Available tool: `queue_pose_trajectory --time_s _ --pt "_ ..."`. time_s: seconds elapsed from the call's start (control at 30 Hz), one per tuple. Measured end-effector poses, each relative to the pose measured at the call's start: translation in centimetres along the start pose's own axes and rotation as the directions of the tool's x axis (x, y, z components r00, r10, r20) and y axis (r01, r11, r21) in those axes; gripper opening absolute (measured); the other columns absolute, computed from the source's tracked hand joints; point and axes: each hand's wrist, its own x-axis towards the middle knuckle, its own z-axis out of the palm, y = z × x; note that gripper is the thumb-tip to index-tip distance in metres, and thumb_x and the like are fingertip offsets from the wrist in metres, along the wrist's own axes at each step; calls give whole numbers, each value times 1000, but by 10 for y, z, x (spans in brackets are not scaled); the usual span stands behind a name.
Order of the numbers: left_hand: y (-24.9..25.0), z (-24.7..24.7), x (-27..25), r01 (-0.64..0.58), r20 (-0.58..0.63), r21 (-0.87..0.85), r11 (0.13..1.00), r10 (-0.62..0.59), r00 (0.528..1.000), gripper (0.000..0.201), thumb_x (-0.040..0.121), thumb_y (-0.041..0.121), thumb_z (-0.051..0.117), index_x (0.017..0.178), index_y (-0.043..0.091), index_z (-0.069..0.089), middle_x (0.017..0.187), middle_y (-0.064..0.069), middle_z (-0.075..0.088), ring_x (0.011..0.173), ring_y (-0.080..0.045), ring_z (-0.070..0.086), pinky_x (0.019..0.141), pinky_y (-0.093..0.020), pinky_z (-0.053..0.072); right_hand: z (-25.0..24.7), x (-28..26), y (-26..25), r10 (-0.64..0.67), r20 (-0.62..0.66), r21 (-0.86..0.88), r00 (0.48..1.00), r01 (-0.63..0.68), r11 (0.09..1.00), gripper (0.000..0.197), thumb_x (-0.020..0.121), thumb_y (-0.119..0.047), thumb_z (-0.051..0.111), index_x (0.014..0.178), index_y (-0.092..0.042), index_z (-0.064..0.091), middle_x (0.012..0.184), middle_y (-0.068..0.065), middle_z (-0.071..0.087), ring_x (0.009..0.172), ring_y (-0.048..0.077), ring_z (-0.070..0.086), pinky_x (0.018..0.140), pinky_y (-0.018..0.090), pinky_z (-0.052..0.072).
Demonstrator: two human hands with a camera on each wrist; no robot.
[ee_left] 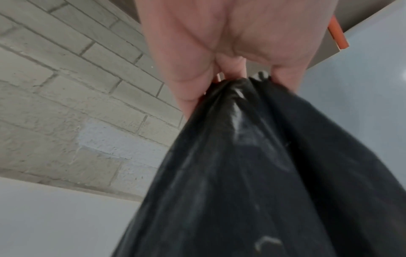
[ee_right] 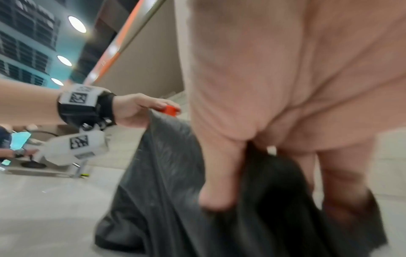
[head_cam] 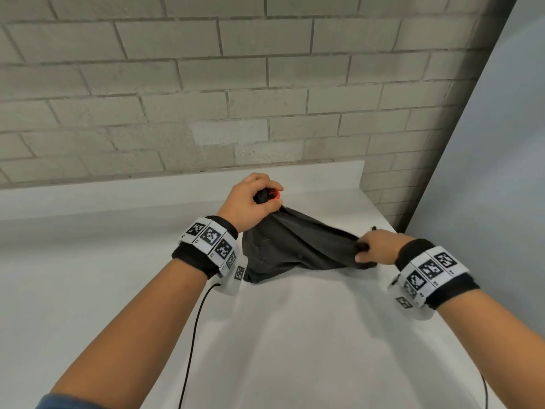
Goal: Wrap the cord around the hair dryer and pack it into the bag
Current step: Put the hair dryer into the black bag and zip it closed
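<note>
A dark grey cloth bag point(head_cam: 289, 246) lies on the white table point(head_cam: 295, 335), stretched between both hands. My left hand point(head_cam: 253, 202) grips one gathered end of its mouth, raised toward the wall. A small red and black piece point(head_cam: 274, 193) sticks out of that fist; I cannot tell what it belongs to. My right hand point(head_cam: 371, 250) pinches the opposite edge of the bag, low near the table's right side. The left wrist view shows the bag point(ee_left: 241, 173) hanging from the left hand point(ee_left: 219, 52). In the right wrist view, the right hand point(ee_right: 285, 87) holds bag point(ee_right: 164, 173) folds. No hair dryer or cord shows plainly.
A grey brick wall point(head_cam: 236, 84) rises right behind the table. A pale grey panel point(head_cam: 486, 143) closes the right side. A thin black cable point(head_cam: 191, 343) runs down from the left wristband across the table.
</note>
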Motion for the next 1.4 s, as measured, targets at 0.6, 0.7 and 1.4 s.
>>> queue_pose_trajectory --time_s 0.6,0.7,1.4 --pt "-7 -19 0 -3 205 -59 998 15 979 32 80 13 66 106 30 60 105 3 58 100 -12 57 91 -19 44 -47 -8 -39 -93 -642 122 761 221 968 38 85 -17 51 122 -22 51 127 5 51 120 27 44 105 46 32" --pt "-6 -15 -1 4 182 -84 996 11 983 33 78 15 68 106 30 61 101 8 59 98 -8 57 90 -15 44 -52 -7 -85 -331 -539 204 774 502 840 49 88 -37 52 134 -22 42 138 3 46 128 21 43 110 40 33" --pt "-16 -21 -2 0 -107 -389 921 -45 993 28 81 -5 59 77 23 60 82 5 62 76 -16 59 70 -20 52 -60 0 -135 -237 -539 486 808 528 697 12 89 -9 51 99 -12 57 108 10 62 88 23 59 70 22 44"
